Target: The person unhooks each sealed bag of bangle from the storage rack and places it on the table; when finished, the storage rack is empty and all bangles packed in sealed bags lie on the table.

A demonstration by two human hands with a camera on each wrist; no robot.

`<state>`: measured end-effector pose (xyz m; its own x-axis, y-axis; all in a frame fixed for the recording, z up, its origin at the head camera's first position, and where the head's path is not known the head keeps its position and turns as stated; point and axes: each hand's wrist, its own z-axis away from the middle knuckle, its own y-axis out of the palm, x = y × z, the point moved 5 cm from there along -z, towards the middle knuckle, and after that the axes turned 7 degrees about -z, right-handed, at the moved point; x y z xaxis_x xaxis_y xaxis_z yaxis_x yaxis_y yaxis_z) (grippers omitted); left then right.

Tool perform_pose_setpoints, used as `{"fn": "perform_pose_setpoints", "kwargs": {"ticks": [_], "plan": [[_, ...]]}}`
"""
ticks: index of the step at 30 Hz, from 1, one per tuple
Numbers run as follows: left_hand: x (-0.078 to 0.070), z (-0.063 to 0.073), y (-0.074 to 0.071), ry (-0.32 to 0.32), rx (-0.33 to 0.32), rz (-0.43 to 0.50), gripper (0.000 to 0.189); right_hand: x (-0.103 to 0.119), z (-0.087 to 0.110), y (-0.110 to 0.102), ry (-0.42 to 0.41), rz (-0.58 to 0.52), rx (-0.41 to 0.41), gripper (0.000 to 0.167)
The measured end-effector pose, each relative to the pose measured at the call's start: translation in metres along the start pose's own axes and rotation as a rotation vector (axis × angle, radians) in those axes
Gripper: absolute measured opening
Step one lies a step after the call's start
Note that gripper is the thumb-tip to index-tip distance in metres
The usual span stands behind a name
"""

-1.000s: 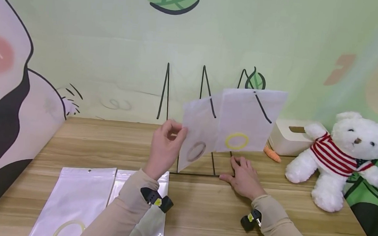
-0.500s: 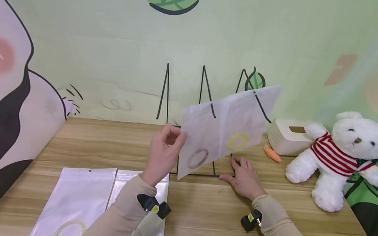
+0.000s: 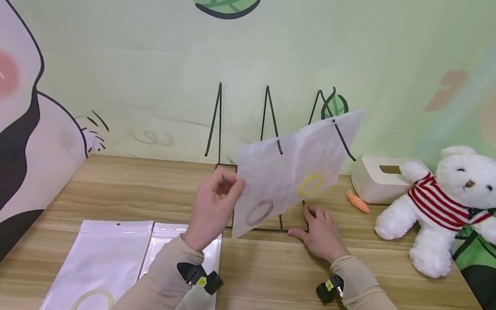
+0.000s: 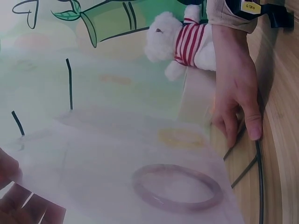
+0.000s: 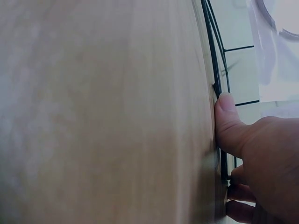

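Note:
My left hand (image 3: pixel 214 210) pinches the left edge of a clear zip bag (image 3: pixel 264 166) holding a mauve bangle (image 4: pixel 145 196). This bag is at the middle hook of a black wire display rack (image 3: pixel 218 119); whether its hole is on the wire I cannot tell. Beside it, another bag (image 3: pixel 337 137) with a yellow bangle (image 3: pixel 301 189) hangs tilted from the right hook. The two bags touch or overlap. My right hand (image 3: pixel 323 234) grips the rack's front right base corner, the thumb (image 5: pixel 227 102) against the front wire. The left hook carries no bag.
Two more zip bags lie at the front left; one bag (image 3: pixel 111 251) holds a pale yellow bangle (image 3: pixel 74 301), the other (image 3: pixel 205 277) is partly under my left sleeve. A white tissue box (image 3: pixel 379 188), an orange toy carrot (image 3: pixel 357 201) and a teddy bear (image 3: pixel 447 207) stand right.
My left hand has moved slightly down with the mauve-bangle bag. The yellow-bangle bag has turned and tilted from its flatter, front-facing pose. My right hand has stayed on the rack's base.

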<state>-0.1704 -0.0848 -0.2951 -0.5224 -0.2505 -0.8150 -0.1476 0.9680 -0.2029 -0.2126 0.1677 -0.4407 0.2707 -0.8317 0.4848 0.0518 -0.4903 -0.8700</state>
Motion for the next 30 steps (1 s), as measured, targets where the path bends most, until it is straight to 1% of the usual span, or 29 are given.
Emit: {"fn": "perform_pose_setpoints", "kwargs": {"ticks": [10, 24, 30], "plan": [[-0.005, 0.003, -0.001, 0.001, 0.031, 0.038, 0.007, 0.0, -0.001, -0.001, 0.0, 0.006, 0.002, 0.082], [-0.011, 0.009, -0.003, 0.016, 0.041, 0.017, 0.005, -0.001, -0.001, 0.0, -0.004, 0.005, -0.001, 0.082], [-0.011, 0.011, -0.003, 0.013, 0.054, 0.014, 0.004, -0.002, -0.001, 0.0, 0.008, -0.004, 0.009, 0.082]]}}
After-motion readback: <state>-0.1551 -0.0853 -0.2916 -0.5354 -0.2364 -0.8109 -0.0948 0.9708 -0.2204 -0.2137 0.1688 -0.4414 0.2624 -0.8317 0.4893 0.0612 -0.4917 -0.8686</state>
